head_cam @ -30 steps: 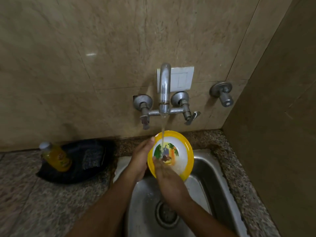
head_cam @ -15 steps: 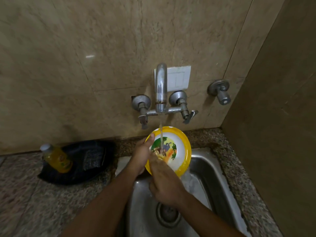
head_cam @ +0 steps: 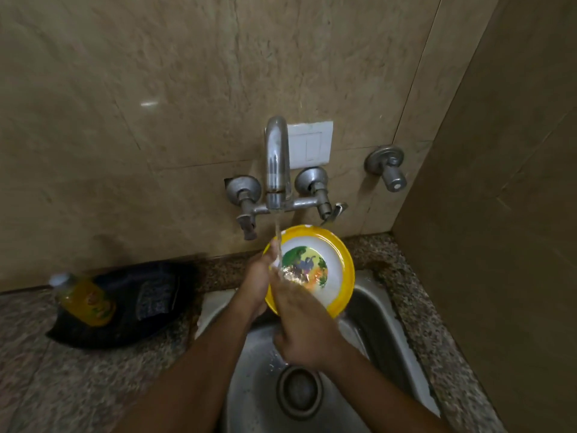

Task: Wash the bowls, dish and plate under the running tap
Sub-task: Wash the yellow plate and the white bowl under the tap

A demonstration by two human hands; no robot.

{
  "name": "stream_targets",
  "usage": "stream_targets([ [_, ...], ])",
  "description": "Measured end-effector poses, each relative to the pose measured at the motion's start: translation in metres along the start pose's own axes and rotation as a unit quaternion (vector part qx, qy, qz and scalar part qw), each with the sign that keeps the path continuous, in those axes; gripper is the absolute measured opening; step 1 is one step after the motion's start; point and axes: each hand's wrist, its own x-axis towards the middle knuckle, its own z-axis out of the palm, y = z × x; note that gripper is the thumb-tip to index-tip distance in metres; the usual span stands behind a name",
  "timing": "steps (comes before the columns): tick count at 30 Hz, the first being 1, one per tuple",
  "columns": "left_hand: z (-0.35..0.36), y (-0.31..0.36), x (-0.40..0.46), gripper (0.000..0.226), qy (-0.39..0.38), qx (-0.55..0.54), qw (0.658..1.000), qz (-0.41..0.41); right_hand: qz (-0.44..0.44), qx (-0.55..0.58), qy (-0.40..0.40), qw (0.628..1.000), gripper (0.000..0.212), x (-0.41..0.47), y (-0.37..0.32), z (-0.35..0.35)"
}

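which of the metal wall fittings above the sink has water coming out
The tall curved chrome spout in the middle; a stream falls from it onto the yellow-rimmed plate. The separate round metal valve to the right is dry.

The plate (head_cam: pixel 338 278) is held tilted over the sink's (head_cam: pixel 379 310) rear edge, directly below the tap (head_cam: pixel 276 164), between the left hand (head_cam: pixel 256 282) and the right hand (head_cam: pixel 304 326). A bottle (head_cam: pixel 84 298) is laid on what may be a pouch (head_cam: pixel 137 303) at the counter's (head_cam: pixel 62 385) rear edge, left of the sink.
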Motion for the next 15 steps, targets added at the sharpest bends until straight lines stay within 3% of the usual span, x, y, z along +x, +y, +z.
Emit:
stream_targets([
  [3, -0.004, 0.004, 0.001, 0.054, 0.010, 0.023, 1.000, 0.016, -0.046, -0.023, -0.053, 0.997, 0.103, -0.009, 0.016, -0.006],
  [7, -0.005, 0.006, 0.008, 0.075, 0.025, 0.054, 0.997, 0.052, -0.013, 0.013, -0.014, 1.000, 0.099, -0.003, 0.006, 0.006],
  [9, -0.008, 0.008, 0.005, 0.062, 0.033, 0.063, 0.996, 0.053, -0.031, 0.022, -0.024, 0.999, 0.099, -0.009, 0.010, 0.009],
  [12, -0.014, 0.008, -0.001, 0.029, 0.059, 0.036, 0.996, 0.057, -0.072, -0.060, -0.034, 0.995, 0.099, -0.013, 0.026, 0.005],
  [15, -0.009, 0.014, 0.002, 0.030, 0.074, 0.113, 0.988, 0.072, -0.003, 0.019, -0.019, 1.000, 0.102, -0.015, 0.005, 0.024],
])
